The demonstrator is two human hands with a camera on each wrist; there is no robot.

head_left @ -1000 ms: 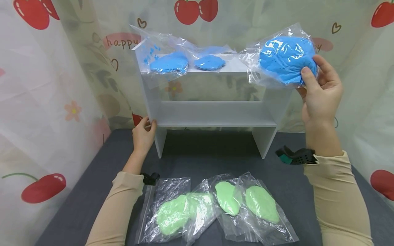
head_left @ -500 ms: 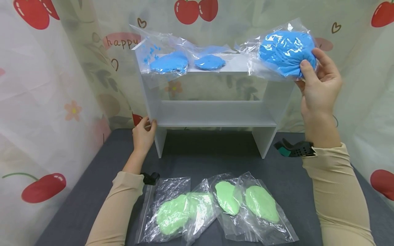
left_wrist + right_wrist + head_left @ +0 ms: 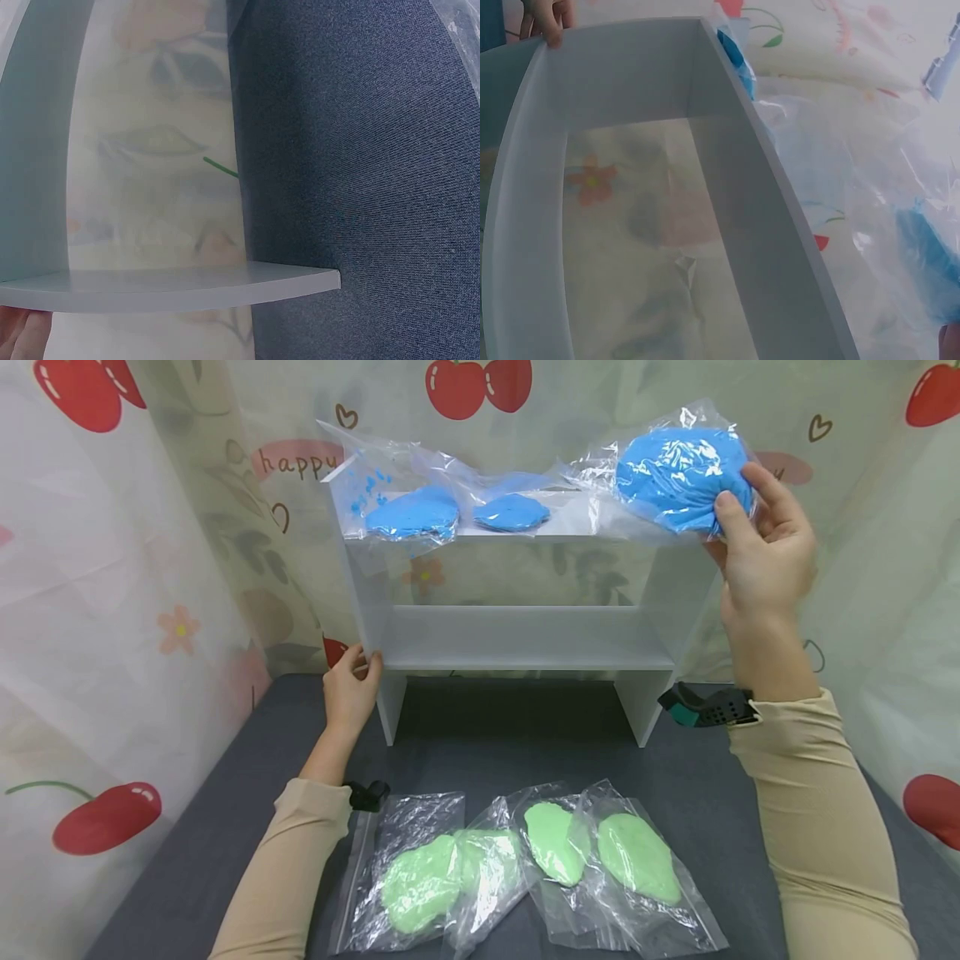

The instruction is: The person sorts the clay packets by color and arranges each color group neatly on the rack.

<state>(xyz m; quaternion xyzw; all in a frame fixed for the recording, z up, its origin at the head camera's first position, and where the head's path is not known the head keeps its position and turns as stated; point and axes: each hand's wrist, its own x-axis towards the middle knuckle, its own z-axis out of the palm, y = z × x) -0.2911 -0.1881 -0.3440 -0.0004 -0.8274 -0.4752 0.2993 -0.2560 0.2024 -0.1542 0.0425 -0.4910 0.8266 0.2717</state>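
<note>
My right hand (image 3: 765,547) pinches a clear plastic bag of blue clay-like material (image 3: 675,477) by its right edge, thumb in front. The bag hangs over the right end of a white shelf's (image 3: 517,639) top board; whether it touches the board I cannot tell. In the right wrist view the bag's blue lump (image 3: 930,255) is partly cut off. My left hand (image 3: 351,689) grips the shelf's left side panel near the middle board, fingers around its edge. Two more bagged blue lumps, one at the left (image 3: 415,512) and a smaller one (image 3: 512,512), lie on the top board.
Several clear bags with flattened light green lumps (image 3: 637,860) overlap on the dark table (image 3: 480,768) in front of the shelf. A fruit-printed curtain (image 3: 187,568) hangs behind and at both sides.
My right hand has moved up and to the left with the blue bag, bringing it further over the top board's right end. The left hand and the shelf have stayed put.
</note>
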